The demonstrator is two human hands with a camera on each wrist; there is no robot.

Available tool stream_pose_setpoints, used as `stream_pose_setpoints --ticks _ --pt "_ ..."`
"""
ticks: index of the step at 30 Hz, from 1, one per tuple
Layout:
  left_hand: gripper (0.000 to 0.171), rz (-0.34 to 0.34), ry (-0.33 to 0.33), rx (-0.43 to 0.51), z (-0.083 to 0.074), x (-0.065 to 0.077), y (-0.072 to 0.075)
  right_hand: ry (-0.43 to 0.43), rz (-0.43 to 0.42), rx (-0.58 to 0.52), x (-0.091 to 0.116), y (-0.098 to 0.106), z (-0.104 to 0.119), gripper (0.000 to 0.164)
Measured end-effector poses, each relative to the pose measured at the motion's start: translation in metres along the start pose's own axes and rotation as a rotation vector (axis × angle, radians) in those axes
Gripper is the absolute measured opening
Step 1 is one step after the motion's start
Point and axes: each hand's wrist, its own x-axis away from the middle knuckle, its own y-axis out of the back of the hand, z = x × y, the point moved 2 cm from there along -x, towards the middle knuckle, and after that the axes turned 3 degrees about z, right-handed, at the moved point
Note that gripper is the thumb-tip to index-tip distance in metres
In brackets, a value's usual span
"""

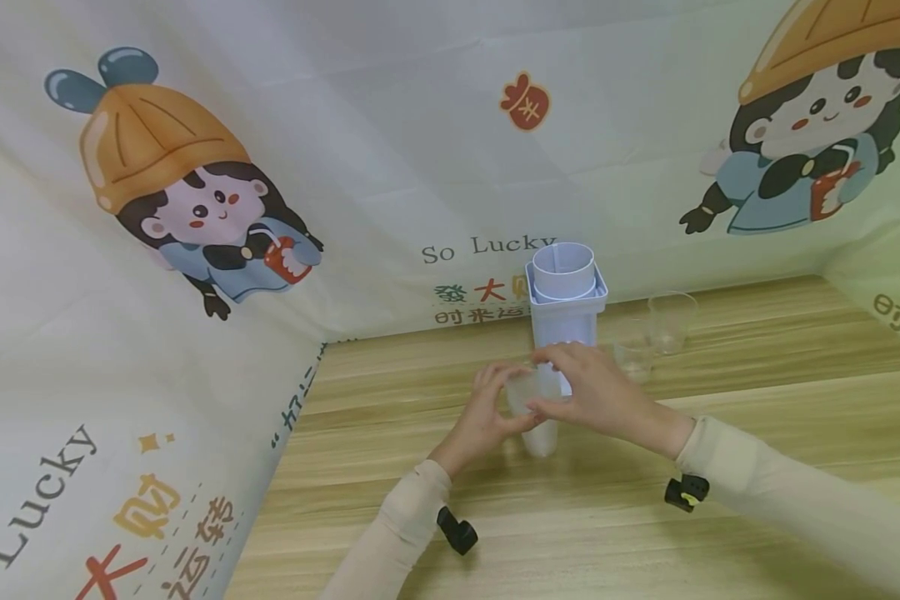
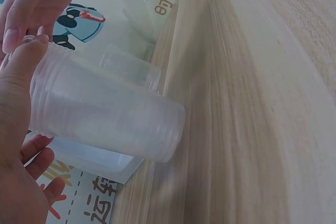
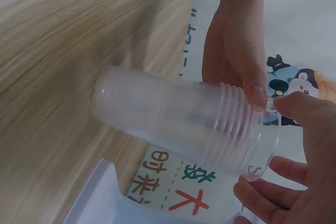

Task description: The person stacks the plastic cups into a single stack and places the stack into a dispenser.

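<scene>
A stack of clear plastic cups [image 1: 542, 437] stands upright on the table between the two hands, with several rims nested together at its top. My left hand [image 1: 480, 417] grips the stack around those rims; its thumb [image 2: 29, 53] lies along the rim edge in the left wrist view. From above, my right hand [image 1: 607, 387] holds the rim of the top cup [image 3: 274, 137] with thumb and fingers. That rim sits a little apart from the rims below it in the right wrist view. Part of the stack is hidden behind the hands in the head view.
Directly behind the hands stands a pale square holder [image 1: 566, 307] with a round tube [image 1: 564, 271] in its top. To its right are two single clear cups, a nearer one [image 1: 633, 362] and a farther one [image 1: 672, 325]. A printed cloth [image 1: 390, 200] hangs behind the wooden table [image 1: 375, 417].
</scene>
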Motion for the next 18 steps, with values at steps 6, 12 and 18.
stream_pose_setpoints --ticks 6,12,18 --pt "0.059 0.006 0.014 0.001 0.0004 -0.0006 0.0 -0.003 0.007 -0.003 0.002 -0.0027 -0.0015 0.053" --pt "0.058 0.015 0.024 0.005 0.0012 -0.0003 0.0002 -0.006 0.012 -0.006 0.0031 -0.0043 -0.0027 0.052" --pt "0.057 0.005 0.018 0.027 0.0006 -0.0007 0.0003 -0.013 0.016 -0.018 0.0035 -0.0037 -0.0026 0.053"
